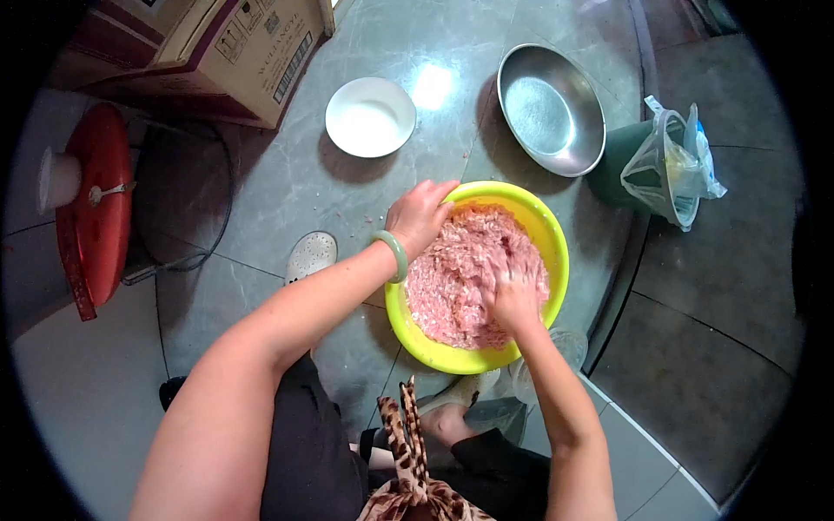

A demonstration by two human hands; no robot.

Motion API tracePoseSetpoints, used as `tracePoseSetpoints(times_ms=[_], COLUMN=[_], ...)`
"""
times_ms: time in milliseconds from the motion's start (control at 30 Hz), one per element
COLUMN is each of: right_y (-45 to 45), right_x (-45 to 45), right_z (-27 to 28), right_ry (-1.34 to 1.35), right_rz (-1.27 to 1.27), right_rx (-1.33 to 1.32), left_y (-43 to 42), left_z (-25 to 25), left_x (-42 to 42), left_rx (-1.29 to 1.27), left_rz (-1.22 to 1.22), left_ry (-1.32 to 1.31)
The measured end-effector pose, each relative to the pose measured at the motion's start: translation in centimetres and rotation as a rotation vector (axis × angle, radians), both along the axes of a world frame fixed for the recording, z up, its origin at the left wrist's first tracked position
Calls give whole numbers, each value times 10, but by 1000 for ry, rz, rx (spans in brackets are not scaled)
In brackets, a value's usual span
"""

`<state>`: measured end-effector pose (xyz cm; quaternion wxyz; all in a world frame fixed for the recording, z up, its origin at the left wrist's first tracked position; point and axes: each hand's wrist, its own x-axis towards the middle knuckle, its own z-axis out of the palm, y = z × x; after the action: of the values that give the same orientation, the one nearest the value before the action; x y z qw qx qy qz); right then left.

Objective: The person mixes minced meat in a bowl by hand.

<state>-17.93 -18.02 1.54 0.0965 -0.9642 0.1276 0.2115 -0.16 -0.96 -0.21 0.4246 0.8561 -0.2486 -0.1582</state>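
A yellow-green bowl on the floor holds a mass of pink ground meat. My left hand, with a pale green bangle at its wrist, grips the bowl's upper left rim, the fingers bent over the edge. On the right side of the bowl, my right hand is pushed into the meat; its fingers are sunk in and blurred, so their shape cannot be made out.
Beyond the bowl stand a white bowl and a steel basin. A green bin with a plastic liner is at the right. Cardboard boxes and a red stool-like object are at the left.
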Motion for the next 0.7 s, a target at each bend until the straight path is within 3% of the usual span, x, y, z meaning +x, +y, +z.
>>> tracePoseSetpoints(times_ms=[33, 67, 100, 133, 200, 233, 300, 367, 400, 533, 567, 633, 700], right_y=[5, 9, 37, 60, 73, 80, 69, 36, 8, 7, 13, 51, 78], right_x=[-20, -43, -18, -10, -20, 0, 61, 82, 75, 19, 1, 1, -35], right_z=[-5, -30, 13, 29, -20, -16, -11, -32, -50, -9, -13, 23, -12], right_ry=[7, -248, 552, 556, -155, -258, -15, 165, -12, -65, -39, 477, -2], right_rz=[10, 266, -57, -43, 351, 420, 562, 421, 215, -18, -108, -145, 199], right_rx=[13, -95, 181, 210, 311, 350, 113, 45, 242, 50, 105, 209, 268], left_y=[1, 0, -1, -2, -2, -1, -2, -1, -1, 0, -1, -4, -4], left_z=[-1, -2, -2, -1, -1, -1, 0, -2, -1, -3, -5, -5, -3], left_x=[-2, -3, -2, -1, -1, -1, -1, -2, 0, -2, -2, 0, -1], left_rx=[5, -11, -30, -30, -7, -3, -13, -4, -5, -2, -14, -30, -20], left_rz=[-3, 5, 17, 21, 9, 13, -1, 3, 5, 3, 16, 35, 31], left_ry=[3, -18, -43, -48, -22, -21, -1, -7, -22, -4, -15, -37, -24])
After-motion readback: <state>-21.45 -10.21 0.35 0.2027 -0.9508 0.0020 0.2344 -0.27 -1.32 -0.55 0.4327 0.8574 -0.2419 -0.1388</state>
